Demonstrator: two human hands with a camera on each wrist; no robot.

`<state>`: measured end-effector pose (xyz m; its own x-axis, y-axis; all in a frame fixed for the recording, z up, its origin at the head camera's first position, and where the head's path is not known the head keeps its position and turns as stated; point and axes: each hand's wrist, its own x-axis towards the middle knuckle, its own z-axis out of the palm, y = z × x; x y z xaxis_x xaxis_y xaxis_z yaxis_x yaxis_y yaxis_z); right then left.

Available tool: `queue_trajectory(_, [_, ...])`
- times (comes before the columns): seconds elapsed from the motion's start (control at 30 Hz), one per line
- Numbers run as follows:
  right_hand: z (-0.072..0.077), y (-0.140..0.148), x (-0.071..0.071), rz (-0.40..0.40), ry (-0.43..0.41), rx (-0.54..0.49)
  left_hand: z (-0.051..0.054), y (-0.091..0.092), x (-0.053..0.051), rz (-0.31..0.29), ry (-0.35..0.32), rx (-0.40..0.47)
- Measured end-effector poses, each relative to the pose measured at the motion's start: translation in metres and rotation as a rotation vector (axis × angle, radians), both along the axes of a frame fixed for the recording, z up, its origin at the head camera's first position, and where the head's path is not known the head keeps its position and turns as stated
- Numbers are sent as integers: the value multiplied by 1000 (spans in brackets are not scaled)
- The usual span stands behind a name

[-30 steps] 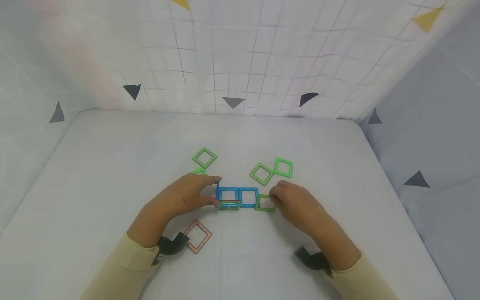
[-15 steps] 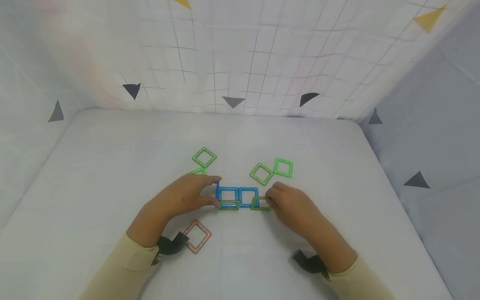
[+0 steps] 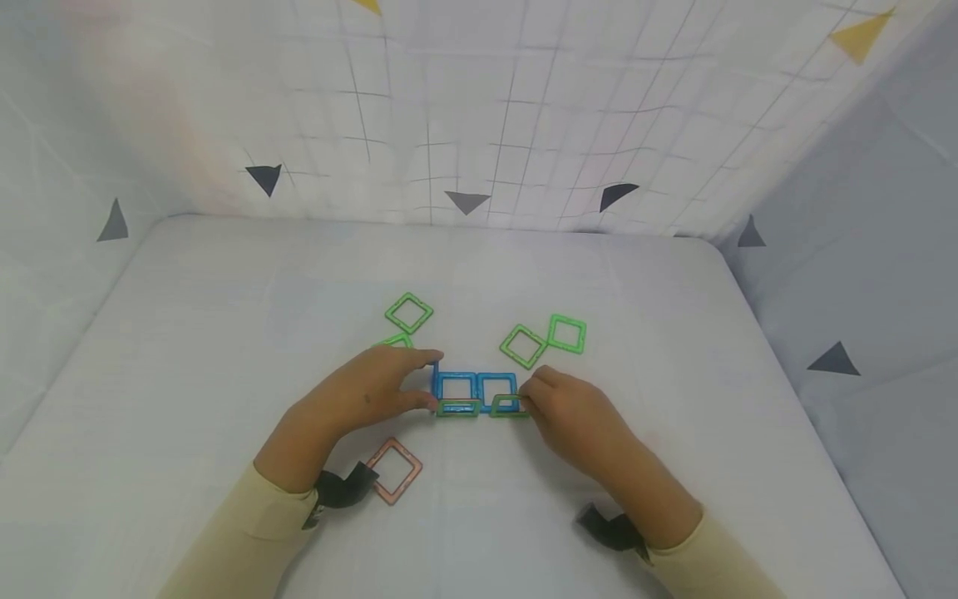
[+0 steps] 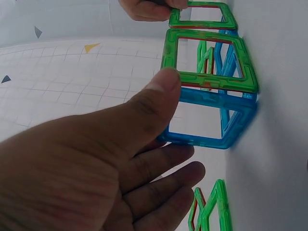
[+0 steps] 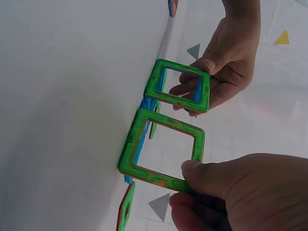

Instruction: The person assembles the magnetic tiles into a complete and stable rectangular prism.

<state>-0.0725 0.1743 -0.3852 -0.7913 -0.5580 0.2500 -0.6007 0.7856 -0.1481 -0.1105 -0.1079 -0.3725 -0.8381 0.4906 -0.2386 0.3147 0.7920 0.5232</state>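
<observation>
Two blue square magnetic tiles [image 3: 497,377] lie flat side by side. On their left edge stands a blue magnetic tile [image 4: 197,140], and on the near edge of the left one an upright green magnetic tile [image 4: 216,82]. My left hand [image 3: 370,387] spans the standing blue tile between thumb and index finger, the thumb at the corner by the green tile. With thumb and fingers, my right hand [image 3: 572,416] pinches another green magnetic tile [image 5: 158,180] by its outer corner. That tile is held nearly upright along the right blue tile's near edge.
Behind lie loose green tiles: a diamond-turned one [image 3: 421,323], a partly hidden one [image 3: 404,339] by the left hand, and a touching pair [image 3: 552,334] to the right. An orange tile [image 3: 412,476] lies near the left wrist. White cloth covers the table [image 3: 224,316].
My right hand has moved left, bringing the green tile from beside the right blue tile to its near edge. My left hand has stayed in place.
</observation>
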Motion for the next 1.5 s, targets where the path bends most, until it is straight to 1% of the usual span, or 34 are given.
queue_trajectory(0.1, [-2,-2,0,18,29,-18,0,0,-1,0,2,-3])
queue_trajectory(0.2, [-3,-4,0,23,36,-20,1,0,-1,-4,4,-6])
queue_trajectory(0.47, [-2,-9,2,32,26,-29,0,1,-1,17,-24,-22])
queue_trajectory(0.83, [-2,-9,2,51,0,-56,-1,2,-1,28,-33,-23])
queue_trajectory(1.1, [-5,-4,-1,17,-93,-45,-1,2,-1,24,-24,-19])
queue_trajectory(1.27, [-3,4,-4,-27,-178,-50,-1,4,0,36,-43,-57])
queue_trajectory(1.37, [-3,10,-8,-49,-229,-64,-3,6,0,43,-48,-86])
queue_trajectory(1.5, [-9,15,-16,-67,-257,-47,-5,7,1,41,-39,-102])
